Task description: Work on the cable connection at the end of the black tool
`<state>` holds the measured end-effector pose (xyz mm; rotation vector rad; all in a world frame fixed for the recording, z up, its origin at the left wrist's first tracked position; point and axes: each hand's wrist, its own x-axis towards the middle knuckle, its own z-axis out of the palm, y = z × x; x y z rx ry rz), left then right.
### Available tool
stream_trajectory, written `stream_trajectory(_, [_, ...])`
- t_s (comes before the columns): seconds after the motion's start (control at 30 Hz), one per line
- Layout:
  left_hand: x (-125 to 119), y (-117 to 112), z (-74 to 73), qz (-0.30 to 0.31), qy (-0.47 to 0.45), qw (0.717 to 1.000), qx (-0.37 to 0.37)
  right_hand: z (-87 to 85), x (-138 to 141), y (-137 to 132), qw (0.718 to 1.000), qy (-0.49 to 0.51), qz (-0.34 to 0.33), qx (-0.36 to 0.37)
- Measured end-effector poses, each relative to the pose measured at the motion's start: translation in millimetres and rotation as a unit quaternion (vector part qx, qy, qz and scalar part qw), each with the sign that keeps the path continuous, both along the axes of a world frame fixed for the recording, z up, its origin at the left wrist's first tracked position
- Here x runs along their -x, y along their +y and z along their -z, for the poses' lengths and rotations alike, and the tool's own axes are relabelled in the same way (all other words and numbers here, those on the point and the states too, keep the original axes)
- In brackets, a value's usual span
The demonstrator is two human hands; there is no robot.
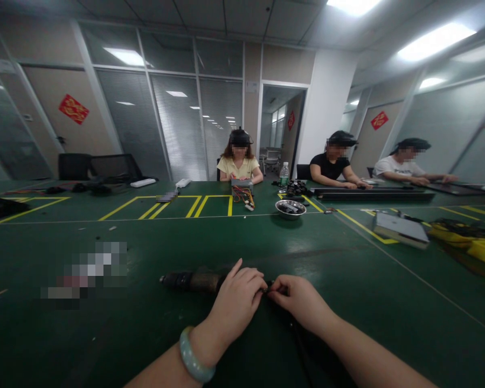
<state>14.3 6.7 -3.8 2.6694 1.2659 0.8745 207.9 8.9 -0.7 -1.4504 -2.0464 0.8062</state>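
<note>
A dark cylindrical tool-like object (192,281) lies across the green table (234,242) in front of me, its tip pointing left. My left hand (238,304), with a pale green bangle (194,358) on the wrist, rests curled over the object's right end. My right hand (301,303) pinches a small dark part (269,289) right beside the left fingertips. A dark cable (301,345) runs from the hands toward me. What exactly the fingers grip is too small to name.
Three people sit along the far side of the table. A metal bowl (290,209), a water bottle (283,177), coloured wires (242,195), a grey flat box (400,228) and yellow items (469,240) lie farther out. Yellow tape lines mark the table.
</note>
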Motion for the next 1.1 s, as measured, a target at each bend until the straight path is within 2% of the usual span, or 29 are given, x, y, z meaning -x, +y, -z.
stream_trajectory(0.3, [-1.4, -2.5, -2.1, -0.031, -0.006, 0.999, -0.013, 5.8, -2.7, 1.4, 1.000, 0.006, -0.002, -0.013])
stream_trajectory(0.57, [-0.5, -0.5, -0.4, -0.009, -0.006, 1.000, -0.017, 6.4, -1.7, 2.8, 1.000, 0.010, -0.003, -0.003])
stream_trajectory(0.8, [-0.7, -2.0, -1.8, -0.024, -0.009, 0.999, -0.022, 5.3, -1.9, 2.0, 1.000, 0.012, -0.003, -0.003])
stream_trajectory(1.1, [0.3, 0.9, 0.7, -0.002, -0.009, 1.000, -0.017, 1.7, -1.5, 1.8, 1.000, 0.008, -0.001, -0.005])
